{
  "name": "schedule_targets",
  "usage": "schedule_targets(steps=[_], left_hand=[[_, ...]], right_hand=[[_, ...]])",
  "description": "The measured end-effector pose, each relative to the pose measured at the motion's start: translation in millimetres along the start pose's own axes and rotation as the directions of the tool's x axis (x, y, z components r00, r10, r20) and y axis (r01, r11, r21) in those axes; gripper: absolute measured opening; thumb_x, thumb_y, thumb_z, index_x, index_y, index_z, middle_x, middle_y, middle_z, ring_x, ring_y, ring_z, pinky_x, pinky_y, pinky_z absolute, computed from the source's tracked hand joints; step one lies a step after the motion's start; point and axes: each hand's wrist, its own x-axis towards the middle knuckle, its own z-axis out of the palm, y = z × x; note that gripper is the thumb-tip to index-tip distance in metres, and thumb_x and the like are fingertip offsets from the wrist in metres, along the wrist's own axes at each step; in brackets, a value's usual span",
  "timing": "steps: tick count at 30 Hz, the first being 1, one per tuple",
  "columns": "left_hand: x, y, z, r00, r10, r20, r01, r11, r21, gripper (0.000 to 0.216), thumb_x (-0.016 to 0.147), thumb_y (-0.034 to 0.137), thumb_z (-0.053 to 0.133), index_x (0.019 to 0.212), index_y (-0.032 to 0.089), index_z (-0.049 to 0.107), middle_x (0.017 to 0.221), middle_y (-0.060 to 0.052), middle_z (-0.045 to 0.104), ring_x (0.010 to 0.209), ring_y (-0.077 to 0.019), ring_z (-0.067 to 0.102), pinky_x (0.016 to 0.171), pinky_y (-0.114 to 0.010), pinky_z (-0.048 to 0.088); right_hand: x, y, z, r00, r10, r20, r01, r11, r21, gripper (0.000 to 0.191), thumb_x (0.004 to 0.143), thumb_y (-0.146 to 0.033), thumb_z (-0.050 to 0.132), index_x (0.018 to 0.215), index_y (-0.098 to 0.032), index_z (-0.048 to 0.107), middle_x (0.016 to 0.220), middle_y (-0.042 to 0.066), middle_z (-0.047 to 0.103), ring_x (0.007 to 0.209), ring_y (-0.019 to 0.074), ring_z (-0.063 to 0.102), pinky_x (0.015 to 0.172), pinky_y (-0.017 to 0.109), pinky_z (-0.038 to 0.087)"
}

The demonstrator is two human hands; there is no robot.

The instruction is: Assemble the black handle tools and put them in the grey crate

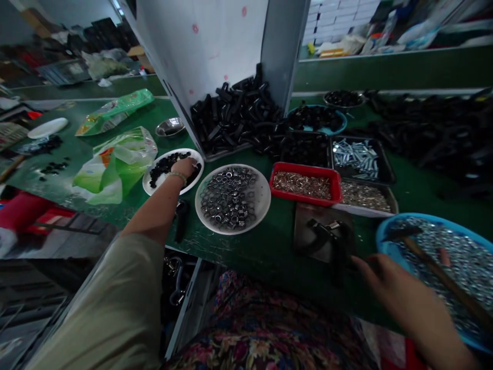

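My left hand [184, 167] reaches into a white plate [148, 186] of small black parts [165, 165]. Its fingers are bent down among the parts, and the fingertips are hidden. On the right, my right hand [404, 295], slightly blurred, has its thumb and fingers closed at the near end of a dark handle-like part [341, 252]. The far end of that part, with a shiny metal fitting [333, 225], lies over a square metal block [304, 231]. Between my hands stands a white plate [265, 198] of metal rings [231, 198].
A hammer [431, 259] lies across a blue basin [381, 231] of metal pieces. A red tray [306, 199] holds small pins; a black tray [387, 164] holds screws. Black parts [234, 113] spill from a tall bin [165, 67]. Plastic bags [119, 172] lie left.
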Motion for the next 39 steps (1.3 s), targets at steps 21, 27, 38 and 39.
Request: schedule_targets(steps=[21,27,38,39], left_hand=[[-235,244,97,0.917,0.398,0.019,-0.093,0.260,-0.961,0.022,0.075,0.026,0.069,0.096,0.019,0.067,0.101,-0.004,0.072,0.096,-0.0192,0.067,0.095,-0.041,0.054],[-255,260,98,0.897,0.439,-0.049,-0.255,0.424,-0.869,0.020,0.083,0.029,0.063,0.098,0.018,0.071,0.107,-0.006,0.073,0.103,-0.0208,0.067,0.100,-0.039,0.051],[-274,225,121,0.756,0.612,0.232,-0.229,0.579,-0.782,0.042,0.093,0.033,0.047,0.131,0.019,0.058,0.137,-0.008,0.057,0.131,-0.0213,0.050,0.115,-0.040,0.036],[-279,220,122,0.739,0.616,0.273,-0.193,0.581,-0.791,0.040,0.094,0.034,0.046,0.128,0.020,0.059,0.135,-0.008,0.059,0.128,-0.0211,0.053,0.113,-0.040,0.038]], right_hand=[[-13,-74,-5,0.973,-0.175,0.147,-0.198,-0.324,0.925,0.036,0.083,-0.052,0.061,0.096,-0.019,0.056,0.046,-0.011,0.039,0.029,0.0037,0.024,0.027,0.015,0.020],[-16,-59,-2,0.975,-0.181,0.126,-0.187,-0.375,0.908,0.034,0.084,-0.051,0.061,0.095,-0.019,0.055,0.046,-0.012,0.040,0.029,0.0033,0.022,0.027,0.014,0.018],[-29,-42,-63,0.968,-0.159,-0.196,0.234,0.854,0.465,0.027,0.090,-0.041,0.051,0.105,-0.019,0.060,0.088,0.010,0.069,0.071,0.0221,0.065,0.059,0.031,0.047],[-35,-42,-65,0.961,-0.189,-0.200,0.248,0.908,0.337,0.029,0.091,-0.038,0.049,0.108,-0.018,0.059,0.093,0.014,0.069,0.076,0.0259,0.067,0.062,0.033,0.047]])
